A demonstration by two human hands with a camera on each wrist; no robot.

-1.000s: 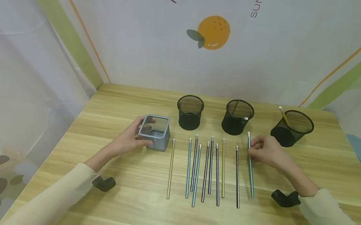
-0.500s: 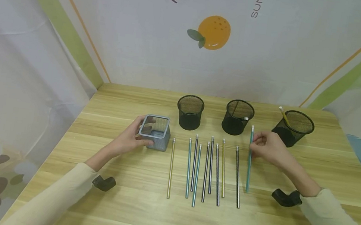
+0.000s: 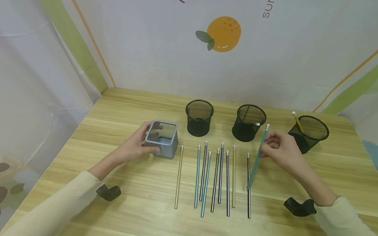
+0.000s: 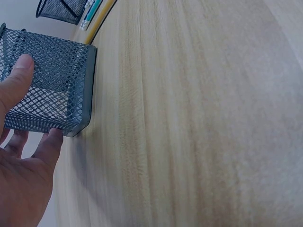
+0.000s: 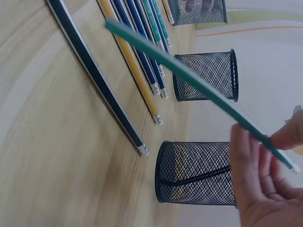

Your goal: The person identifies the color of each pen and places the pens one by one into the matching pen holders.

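My right hand [image 3: 282, 152] pinches a teal pencil [image 3: 256, 166] near its eraser end; the pencil hangs tilted over a dark pencil [image 3: 249, 207]. In the right wrist view the same teal pencil [image 5: 203, 90] is lifted clear of the table, between thumb and fingers. At the left, my left hand [image 3: 133, 146] holds a grey square mesh pencil holder [image 3: 170, 148] by its side, thumb at the front and fingers behind. The left wrist view shows the thumb lying on the mesh of the holder [image 4: 57, 85]. Several pencils, among them a yellow pencil [image 3: 179, 179], lie in a row between the hands.
Three round black mesh holders stand at the back: a left holder [image 3: 198, 127], a middle holder [image 3: 243, 133] with a dark pencil inside, and a right holder [image 3: 302, 141] with a yellow pencil [image 3: 298, 122]. A patterned curtain [image 3: 168, 52] hangs behind the wooden table [image 3: 147, 227].
My right hand has raised the teal pencil from the table and swung its lower end leftward, across the dark pencil. The left hand and grey holder have stayed in place.
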